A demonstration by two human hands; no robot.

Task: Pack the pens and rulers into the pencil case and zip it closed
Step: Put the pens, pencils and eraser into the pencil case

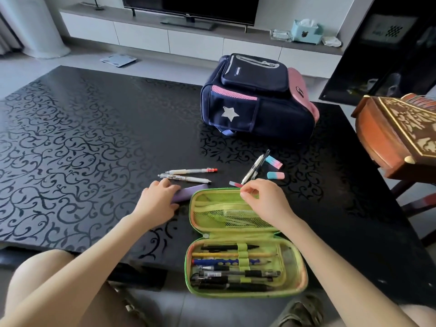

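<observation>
the green pencil case (303,272) lies open on the bench (94,149). our right grip (262,199) pinches its far rim; our left grip (160,199) curls round a purple ruler (188,193) just left of it. we judge the ruler goes in next, then the loose pens (188,171) beyond the case.
</observation>
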